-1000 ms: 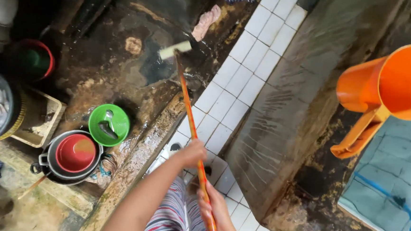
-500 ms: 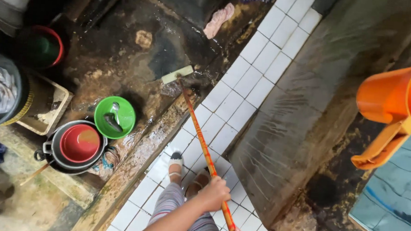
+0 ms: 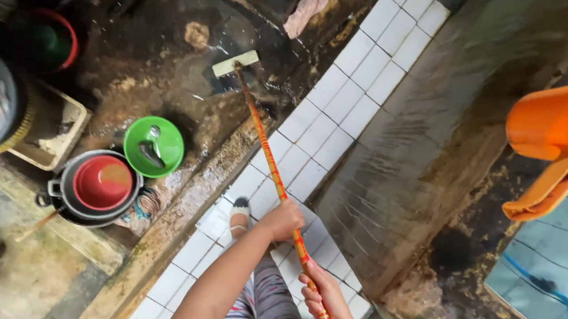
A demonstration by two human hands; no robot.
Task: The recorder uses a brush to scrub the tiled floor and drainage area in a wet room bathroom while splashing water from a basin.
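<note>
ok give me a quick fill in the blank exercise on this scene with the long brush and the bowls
1. Both hands, the left hand above the right hand, grip the long orange ____ of the pale-headed scrub brush.
2. The brush head rests on the dark, wet ____.
3. A metal spoon lies in the round ____ plastic bowl.
4. The red bowl sits inside a grey metal ____ with side handles.

Missing words: handle; floor; green; pot

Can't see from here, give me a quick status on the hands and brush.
Left hand and right hand both grip the handle. Brush head on wet dark floor. Green bowl off to the side, not blocking.
</note>
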